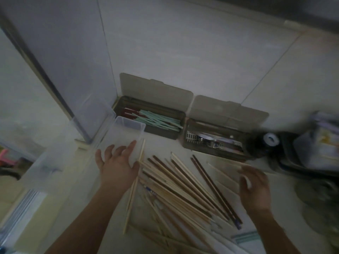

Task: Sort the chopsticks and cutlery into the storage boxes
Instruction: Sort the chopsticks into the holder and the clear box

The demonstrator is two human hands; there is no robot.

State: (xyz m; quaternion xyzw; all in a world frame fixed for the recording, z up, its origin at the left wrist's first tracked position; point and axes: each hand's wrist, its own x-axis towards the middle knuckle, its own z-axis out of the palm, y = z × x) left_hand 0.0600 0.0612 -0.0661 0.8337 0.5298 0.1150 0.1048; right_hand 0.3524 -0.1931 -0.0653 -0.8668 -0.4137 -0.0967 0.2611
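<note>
A loose pile of pale and dark wooden chopsticks (183,186) lies spread on the white counter. Behind it stand two brown storage boxes with raised lids: the left box (161,133) holds green and dark red chopsticks (159,120), the right box (216,152) holds metal cutlery (207,139). My left hand (117,165) hovers with spread fingers at the edge of a clear plastic tub (126,129), beside one pale chopstick (134,187). My right hand (255,187), fingers loosely spread and blurred, is over the pile's right side. Neither hand holds anything.
A tiled wall corner rises behind the boxes. A dark bottle with a white cap (264,145) and a black-based appliance (311,154) crowd the right. A pale green strip (245,237) lies at the lower right. The counter's left edge drops off past the tub.
</note>
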